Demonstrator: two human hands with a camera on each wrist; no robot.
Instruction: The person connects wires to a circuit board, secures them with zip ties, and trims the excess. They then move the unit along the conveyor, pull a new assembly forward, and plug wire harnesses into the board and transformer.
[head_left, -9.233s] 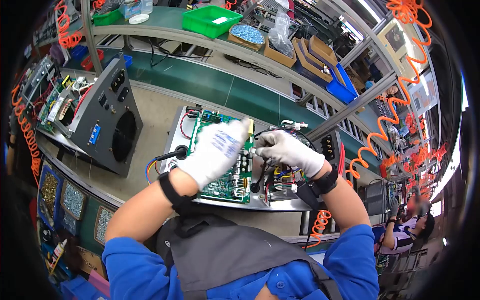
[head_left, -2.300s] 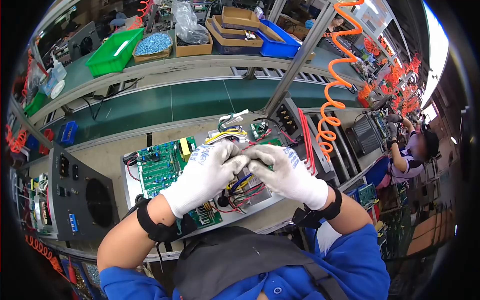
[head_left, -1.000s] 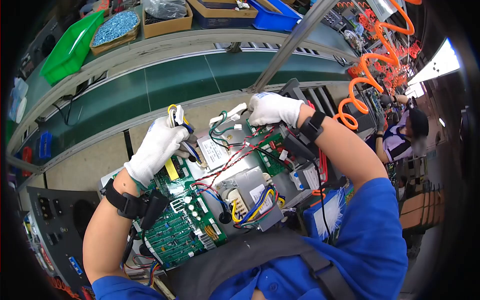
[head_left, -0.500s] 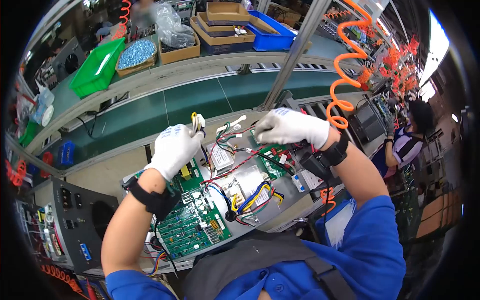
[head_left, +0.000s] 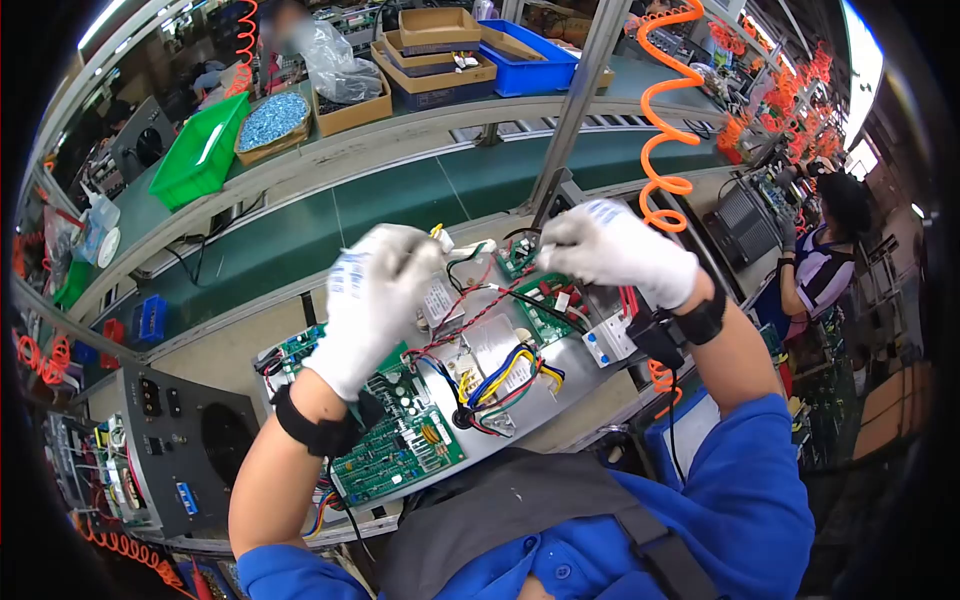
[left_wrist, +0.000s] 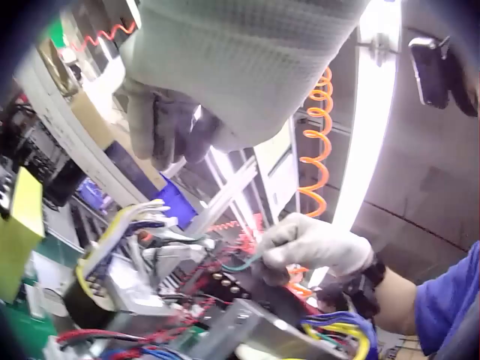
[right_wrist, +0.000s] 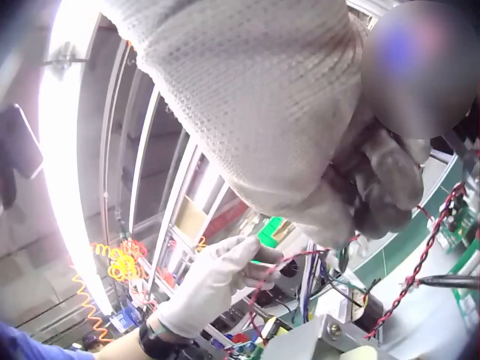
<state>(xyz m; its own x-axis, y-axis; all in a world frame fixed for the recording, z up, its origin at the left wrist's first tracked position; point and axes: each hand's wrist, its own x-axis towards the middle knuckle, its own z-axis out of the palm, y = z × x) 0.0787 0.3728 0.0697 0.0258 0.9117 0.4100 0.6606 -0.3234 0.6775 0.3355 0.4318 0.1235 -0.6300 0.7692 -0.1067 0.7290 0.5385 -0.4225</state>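
Note:
Both hands wear white knit gloves above a metal chassis plate (head_left: 560,395). My left hand (head_left: 370,310) is raised over the large green circuit board (head_left: 400,455), its fingers loosely bent with nothing seen between them in the left wrist view. Below those fingers stands a wire bundle with white connectors (left_wrist: 142,225). To the right, my right hand (head_left: 625,255) has curled fingers near a small green board (head_left: 518,258). In the right wrist view a thin red wire (right_wrist: 300,253) runs up to its fingertips, which seem to pinch it; the palm hides the grip.
Blue and yellow wires (head_left: 512,382) lie on the plate. A dark grey panel with a fan (head_left: 185,435) stands at left. Behind are a green conveyor (head_left: 390,195), a metal post (head_left: 580,115) and a hanging orange coiled hose (head_left: 660,150). Another person (head_left: 835,245) works at right.
My left hand has let go of the wire bundle with white connectors and risen slightly to the right. My right hand has shifted a little to the right. Earlier, both hands worked close together.

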